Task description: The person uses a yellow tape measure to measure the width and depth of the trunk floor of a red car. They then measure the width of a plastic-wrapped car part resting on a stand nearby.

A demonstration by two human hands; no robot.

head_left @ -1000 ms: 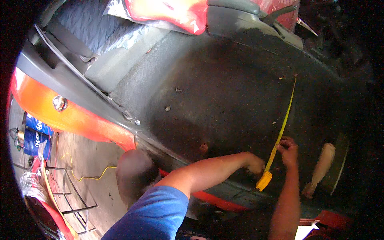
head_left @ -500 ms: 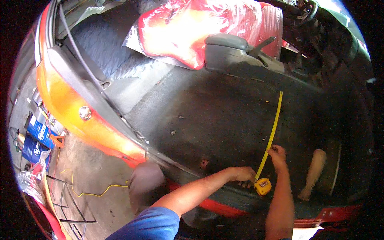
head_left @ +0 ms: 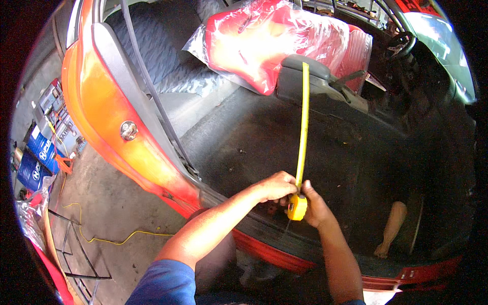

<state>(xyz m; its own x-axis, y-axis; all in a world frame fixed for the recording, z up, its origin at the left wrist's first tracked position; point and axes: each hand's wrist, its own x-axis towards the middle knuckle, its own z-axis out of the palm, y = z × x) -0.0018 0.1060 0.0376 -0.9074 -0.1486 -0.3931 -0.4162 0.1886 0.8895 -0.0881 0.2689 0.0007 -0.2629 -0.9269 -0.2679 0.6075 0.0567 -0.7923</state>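
Observation:
A yellow tape measure [head_left: 297, 208] is held up between my hands above the sill of the car's door opening. Its yellow blade [head_left: 304, 127] runs out away from me over the dark floor. The blade's far end overlaps the armrest of the grey centre console [head_left: 305, 68]; whether it touches is unclear. My left hand [head_left: 277, 187] is closed at the blade's base, where it leaves the case, fingertips partly hidden. My right hand [head_left: 316, 206] wraps the case's right side, thumb up beside the blade.
Beyond the console stands a red seat under clear plastic [head_left: 249, 46]. The orange car body [head_left: 109, 122] curves along the left. A bare limb [head_left: 394, 229] shows at the right of the floor. Blue drums [head_left: 40, 152] and a yellow cord [head_left: 117, 238] are outside at left.
The blade has lifted off the floor and swung left toward the console. My right hand has moved from partway along the blade to the case. Both hands have shifted left and away from me.

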